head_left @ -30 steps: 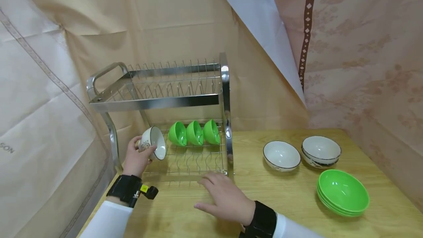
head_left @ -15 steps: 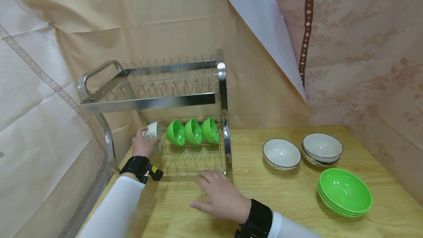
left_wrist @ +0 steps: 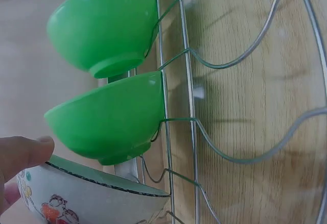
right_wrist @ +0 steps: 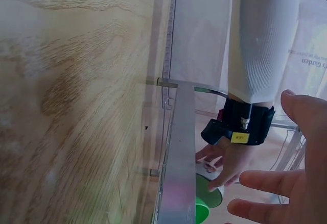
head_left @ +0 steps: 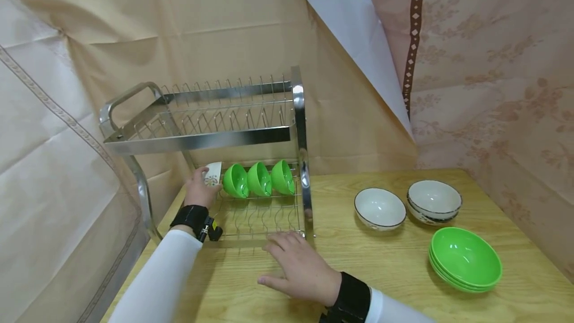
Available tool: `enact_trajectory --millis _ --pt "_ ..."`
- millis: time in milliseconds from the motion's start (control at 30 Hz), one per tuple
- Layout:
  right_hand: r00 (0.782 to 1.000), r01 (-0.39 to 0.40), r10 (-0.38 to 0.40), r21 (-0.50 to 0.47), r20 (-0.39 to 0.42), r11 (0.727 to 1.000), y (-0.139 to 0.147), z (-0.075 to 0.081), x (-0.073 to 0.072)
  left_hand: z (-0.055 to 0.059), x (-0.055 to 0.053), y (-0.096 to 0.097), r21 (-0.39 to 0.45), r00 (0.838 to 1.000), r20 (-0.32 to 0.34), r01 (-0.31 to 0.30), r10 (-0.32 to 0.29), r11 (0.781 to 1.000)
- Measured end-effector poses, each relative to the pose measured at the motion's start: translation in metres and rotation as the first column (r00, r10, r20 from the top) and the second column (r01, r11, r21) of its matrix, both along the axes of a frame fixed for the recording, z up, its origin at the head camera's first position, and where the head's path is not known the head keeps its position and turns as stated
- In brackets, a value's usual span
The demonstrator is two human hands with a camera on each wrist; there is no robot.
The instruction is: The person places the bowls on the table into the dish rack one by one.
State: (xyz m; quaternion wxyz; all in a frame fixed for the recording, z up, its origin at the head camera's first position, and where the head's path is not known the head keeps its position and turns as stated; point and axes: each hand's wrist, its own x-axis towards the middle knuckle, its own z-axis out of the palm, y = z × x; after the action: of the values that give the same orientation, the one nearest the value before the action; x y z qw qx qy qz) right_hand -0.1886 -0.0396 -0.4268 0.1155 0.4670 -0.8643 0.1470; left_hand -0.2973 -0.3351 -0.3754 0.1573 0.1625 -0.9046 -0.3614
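Note:
My left hand (head_left: 200, 192) grips a white bowl with a dark rim and a printed pattern (left_wrist: 97, 196), thumb at the rim in the left wrist view. The bowl stands on its side at the left end of the rack's lower tier, its rim right at the wires. Just to its right, three green bowls (head_left: 258, 179) stand on edge in a row on the same tier. My right hand (head_left: 298, 265) holds nothing; its fingers are spread, fingertips by the front right corner of the metal dish rack (head_left: 202, 141).
On the right of the wooden table (head_left: 358, 253) are a single white bowl (head_left: 380, 208), a stack of white bowls (head_left: 434, 199) and a stack of green bowls (head_left: 466, 258). The rack's upper tier overhangs the lower one. Cloth (head_left: 224, 14) hangs behind.
My left hand has carried the white bowl back and right into the lower tier, turning its open side toward the green bowls. My right hand has barely moved.

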Motion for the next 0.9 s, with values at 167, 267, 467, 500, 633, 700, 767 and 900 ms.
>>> enact_trajectory --millis 167,267,467,500,633,700,767,900 --pt "1.000 -0.003 0.003 0.002 0.007 1.000 0.001 0.000 0.001 -0.002 -0.006 0.002 0.024 1.000 0.013 -0.002 0.002 1.000" --pt "1.000 0.001 -0.001 0.003 0.023 1.000 0.002 0.001 0.001 -0.001 -0.008 0.000 0.041 1.000 0.017 0.005 -0.005 0.999" --pt "0.999 0.003 -0.004 0.001 0.036 1.000 0.003 0.001 0.002 -0.006 -0.014 -0.006 0.072 1.000 0.026 0.006 -0.008 0.997" --pt "0.999 0.003 -0.003 -0.001 0.035 1.000 0.003 0.001 0.002 -0.007 -0.014 -0.006 0.073 1.000 0.028 0.002 -0.004 0.997" --pt "0.999 -0.008 0.008 -0.004 0.031 1.000 0.004 0.000 0.003 -0.008 -0.014 -0.008 0.077 0.999 0.039 0.000 -0.003 0.997" --pt "0.999 -0.012 0.013 -0.008 0.031 1.000 0.004 -0.001 0.003 -0.007 -0.014 -0.009 0.081 0.999 0.041 0.005 -0.008 0.997" --pt "0.999 -0.017 0.017 -0.011 0.030 1.000 0.004 -0.001 0.003 -0.006 -0.014 -0.010 0.084 0.999 0.035 0.020 -0.023 0.996" --pt "0.999 -0.016 0.017 -0.016 0.034 1.000 0.004 -0.001 0.002 -0.003 -0.015 -0.013 0.097 0.998 0.038 0.040 -0.044 0.994"
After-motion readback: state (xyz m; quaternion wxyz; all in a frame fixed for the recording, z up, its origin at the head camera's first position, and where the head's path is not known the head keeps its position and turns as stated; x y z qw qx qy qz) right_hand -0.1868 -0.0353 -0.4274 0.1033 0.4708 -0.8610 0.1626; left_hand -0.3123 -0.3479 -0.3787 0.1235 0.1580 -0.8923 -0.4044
